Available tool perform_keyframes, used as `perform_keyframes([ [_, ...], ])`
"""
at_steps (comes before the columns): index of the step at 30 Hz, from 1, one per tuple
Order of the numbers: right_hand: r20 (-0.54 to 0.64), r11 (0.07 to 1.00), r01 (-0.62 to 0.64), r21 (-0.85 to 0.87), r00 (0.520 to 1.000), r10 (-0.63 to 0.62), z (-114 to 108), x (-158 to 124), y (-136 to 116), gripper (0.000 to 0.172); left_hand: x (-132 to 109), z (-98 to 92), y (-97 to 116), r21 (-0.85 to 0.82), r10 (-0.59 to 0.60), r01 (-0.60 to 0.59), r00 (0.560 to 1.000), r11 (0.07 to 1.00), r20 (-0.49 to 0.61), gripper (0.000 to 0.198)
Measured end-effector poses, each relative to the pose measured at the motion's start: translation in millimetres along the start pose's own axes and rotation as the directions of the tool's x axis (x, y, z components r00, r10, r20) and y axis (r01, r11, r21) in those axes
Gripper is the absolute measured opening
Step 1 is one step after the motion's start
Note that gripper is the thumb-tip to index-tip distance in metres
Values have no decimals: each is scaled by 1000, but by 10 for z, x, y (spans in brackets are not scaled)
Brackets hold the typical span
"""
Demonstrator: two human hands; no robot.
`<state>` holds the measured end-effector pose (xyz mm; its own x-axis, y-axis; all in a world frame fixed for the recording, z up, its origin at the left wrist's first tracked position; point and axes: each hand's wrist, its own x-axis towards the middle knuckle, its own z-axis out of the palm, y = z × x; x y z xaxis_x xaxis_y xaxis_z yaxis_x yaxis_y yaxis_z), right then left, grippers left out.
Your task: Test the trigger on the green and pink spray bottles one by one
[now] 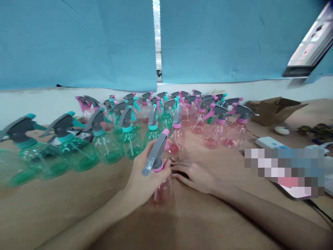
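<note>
L hand [142, 177] wrapped round neck of round see-thru pink plastic spray btl [161, 194], its body below the fingers, nr side of standing round pink plastic btl [176, 137]; held one has grey lever, pink nozzle & collar, deeper pink low down. R hand [194, 175] nr-right of standing btl, fingers bent, can't tell if touching held btl; round green plastic btls w/ teal-&-grey triggers [108, 147] left of standing btl

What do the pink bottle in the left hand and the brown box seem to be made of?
The pink bottle: probably plastic, glossy, judging by its see-through body and pale reflections. The brown box: probably cardboard, matte, judging by its dull, folded sides.
</note>
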<state>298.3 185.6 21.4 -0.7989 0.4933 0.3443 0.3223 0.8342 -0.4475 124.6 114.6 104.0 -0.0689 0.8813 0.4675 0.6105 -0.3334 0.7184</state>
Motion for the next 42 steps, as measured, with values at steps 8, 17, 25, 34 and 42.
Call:
perform_keyframes([
  [8, 47, 987, -86, 135, 996, 81, -358, -43, -163, 58, -3, 12, -7, -10, -29, 29, 999, 1000, 20, 42],
  [17, -53, 932, -210, 295, 970, 236, -640, -291, -615, 70, 95, 435, 159, -170, 23, -28, 999, 985, -31, 48],
  [25, -332, 901, -423, 97, 839, 430, -523, -448, -506, 57, 260, 804, 381, -291, 66, -34, 993, 956, 101, 57],
  [34, -359, 851, -516, -98, 816, 454, -941, -467, -322, 55, 127, 628, -17, -75, 132, -118, 967, 990, 216, 53],
  [42, -355, 759, -593, -268, 793, 495, -996, -130, 133, 61, -69, 595, -306, 260, 172, -332, 854, 907, 491, 31],
])
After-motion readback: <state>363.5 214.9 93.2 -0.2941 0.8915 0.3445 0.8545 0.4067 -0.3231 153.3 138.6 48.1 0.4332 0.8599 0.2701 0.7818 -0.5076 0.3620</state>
